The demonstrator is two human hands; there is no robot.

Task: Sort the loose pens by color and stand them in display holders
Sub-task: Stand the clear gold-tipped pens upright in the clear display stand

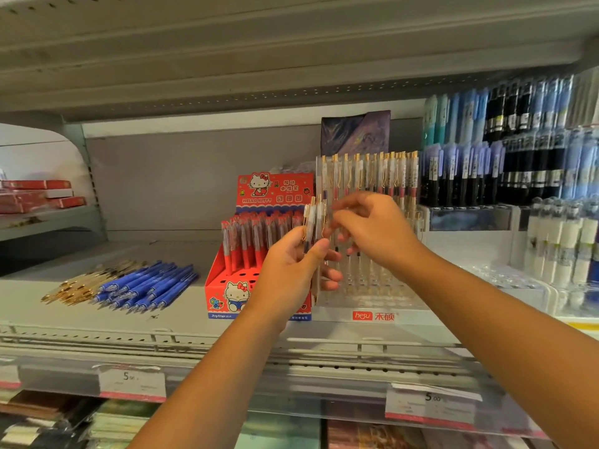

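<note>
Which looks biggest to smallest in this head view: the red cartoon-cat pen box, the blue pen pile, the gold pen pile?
1. red cartoon-cat pen box
2. blue pen pile
3. gold pen pile

All three sit similarly far away on the shelf.

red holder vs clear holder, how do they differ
The red holder is printed card with a cartoon cat; the clear holder is see-through plastic with a red brand label. The red holder carries red pens and its front holes are empty; the clear holder carries clear, gold-clipped pens along its back. Both stand side by side on the shelf, pens upright.
</note>
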